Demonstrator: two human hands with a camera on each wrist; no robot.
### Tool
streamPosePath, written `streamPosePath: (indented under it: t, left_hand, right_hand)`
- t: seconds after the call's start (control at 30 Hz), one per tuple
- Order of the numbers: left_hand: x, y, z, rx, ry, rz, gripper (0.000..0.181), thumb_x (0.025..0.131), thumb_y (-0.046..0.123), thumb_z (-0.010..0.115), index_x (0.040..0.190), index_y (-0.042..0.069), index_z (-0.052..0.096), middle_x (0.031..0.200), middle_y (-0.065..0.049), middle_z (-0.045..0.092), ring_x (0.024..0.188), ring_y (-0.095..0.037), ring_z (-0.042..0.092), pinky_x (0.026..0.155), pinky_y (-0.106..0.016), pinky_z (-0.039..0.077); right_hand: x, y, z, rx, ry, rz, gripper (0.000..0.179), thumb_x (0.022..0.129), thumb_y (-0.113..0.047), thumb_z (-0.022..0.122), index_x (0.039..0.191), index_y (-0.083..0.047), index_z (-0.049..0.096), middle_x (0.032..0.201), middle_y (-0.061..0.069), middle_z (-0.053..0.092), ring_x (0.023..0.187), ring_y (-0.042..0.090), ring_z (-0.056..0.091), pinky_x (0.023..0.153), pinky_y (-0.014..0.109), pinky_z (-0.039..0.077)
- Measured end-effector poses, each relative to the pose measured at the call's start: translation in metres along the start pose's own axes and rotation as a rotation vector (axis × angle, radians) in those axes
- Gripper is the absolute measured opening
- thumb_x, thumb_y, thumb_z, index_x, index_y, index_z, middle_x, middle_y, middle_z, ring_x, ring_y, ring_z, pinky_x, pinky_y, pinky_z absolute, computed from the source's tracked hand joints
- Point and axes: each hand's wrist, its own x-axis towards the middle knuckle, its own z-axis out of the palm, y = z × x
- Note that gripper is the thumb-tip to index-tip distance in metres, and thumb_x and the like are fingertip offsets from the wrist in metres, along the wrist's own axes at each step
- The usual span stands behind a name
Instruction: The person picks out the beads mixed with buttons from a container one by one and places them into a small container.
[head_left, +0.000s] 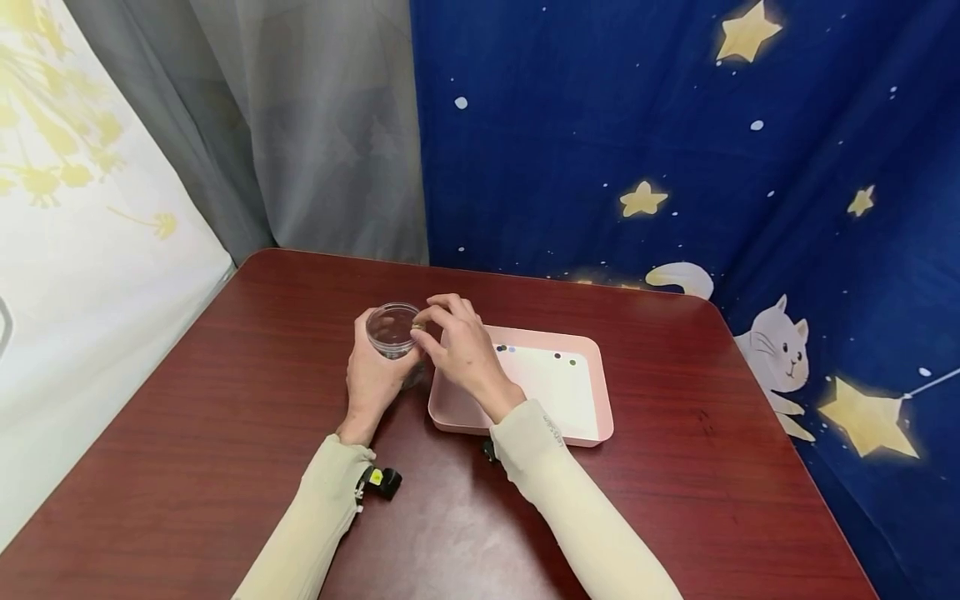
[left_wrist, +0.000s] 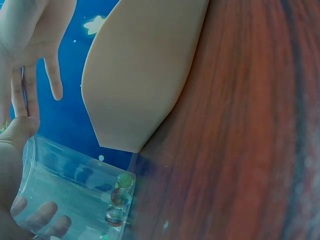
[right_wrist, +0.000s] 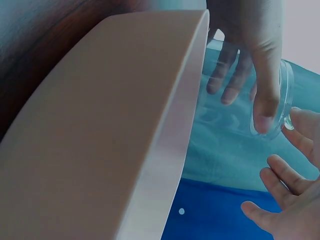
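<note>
A clear, open-topped jar (head_left: pixel 393 323) stands on the table in the grip of my left hand (head_left: pixel 373 373), with the thumb on the near side and the fingers round the far side. In the left wrist view, several glass marbles (left_wrist: pixel 119 196) lie at the jar's bottom. My right hand (head_left: pixel 467 348) is at the jar's rim, pinching a small greenish marble (right_wrist: pixel 289 123) between thumb and index finger; its other fingers are spread. Beside the jar on the right, a pink tray (head_left: pixel 598 379) holds several dark and light marbles (head_left: pixel 573 362) toward its far side.
The reddish-brown wooden table (head_left: pixel 225 417) extends on all sides of the jar and tray. Behind it hang a grey curtain (head_left: pixel 337 125) and a blue curtain (head_left: pixel 540 167) with stars and a cat. A white patterned cloth (head_left: pixel 90 275) hangs at the left.
</note>
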Motion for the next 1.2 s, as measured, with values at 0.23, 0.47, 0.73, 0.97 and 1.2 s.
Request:
streamPosePath:
  t: [0.23, 0.47, 0.73, 0.97, 1.2]
  left_hand:
    - [0.0003, -0.0004, -0.0012, 0.003, -0.006, -0.002, 0.085, 0.080, 0.042, 0.089, 0.150, 0.030, 0.042, 0.139, 0.003, 0.065, 0.124, -0.025, 0.064, 0.102, -0.049, 0.046]
    - [-0.0004, -0.0002, -0.0014, 0.006, -0.010, -0.007, 0.086, 0.080, 0.044, 0.088, 0.150, 0.032, 0.041, 0.139, 0.004, 0.064, 0.124, -0.026, 0.064, 0.102, -0.050, 0.045]
    - [-0.0009, -0.0008, -0.0007, 0.009, -0.009, -0.002, 0.087, 0.079, 0.044, 0.089, 0.151, 0.031, 0.041, 0.139, 0.003, 0.064, 0.125, -0.025, 0.064, 0.102, -0.050, 0.046]
    - [-0.0012, 0.0018, -0.0001, 0.017, -0.004, -0.003, 0.087, 0.079, 0.041, 0.089, 0.150, 0.030, 0.041, 0.138, 0.003, 0.065, 0.125, -0.025, 0.064, 0.102, -0.051, 0.046]
    - [-0.0010, 0.0014, -0.0001, 0.026, 0.002, -0.003, 0.087, 0.079, 0.039, 0.090, 0.150, 0.029, 0.041, 0.137, 0.001, 0.066, 0.124, -0.027, 0.064, 0.101, -0.051, 0.047]
  right_hand:
    - [0.0029, -0.0040, 0.0030, -0.005, -0.023, -0.004, 0.020, 0.099, -0.029, 0.073, 0.115, -0.018, 0.076, 0.140, 0.005, 0.062, 0.131, 0.024, 0.056, 0.110, 0.047, 0.046]
    - [0.0009, -0.0043, 0.0043, 0.020, -0.018, 0.004, 0.022, 0.099, -0.029, 0.074, 0.116, -0.015, 0.076, 0.141, 0.008, 0.062, 0.131, 0.026, 0.056, 0.111, 0.047, 0.046]
    - [-0.0026, -0.0026, 0.0049, 0.014, -0.026, 0.033, 0.021, 0.100, -0.032, 0.072, 0.115, -0.018, 0.075, 0.141, 0.006, 0.061, 0.132, 0.025, 0.055, 0.111, 0.045, 0.047]
    - [-0.0051, 0.0006, 0.0049, 0.024, -0.032, 0.038, 0.023, 0.101, -0.032, 0.070, 0.117, -0.016, 0.076, 0.140, 0.004, 0.061, 0.132, 0.023, 0.055, 0.111, 0.043, 0.048]
    - [-0.0059, 0.0012, 0.0028, 0.022, -0.031, 0.033, 0.023, 0.102, -0.033, 0.069, 0.118, -0.018, 0.075, 0.141, 0.004, 0.061, 0.133, 0.023, 0.055, 0.112, 0.043, 0.047]
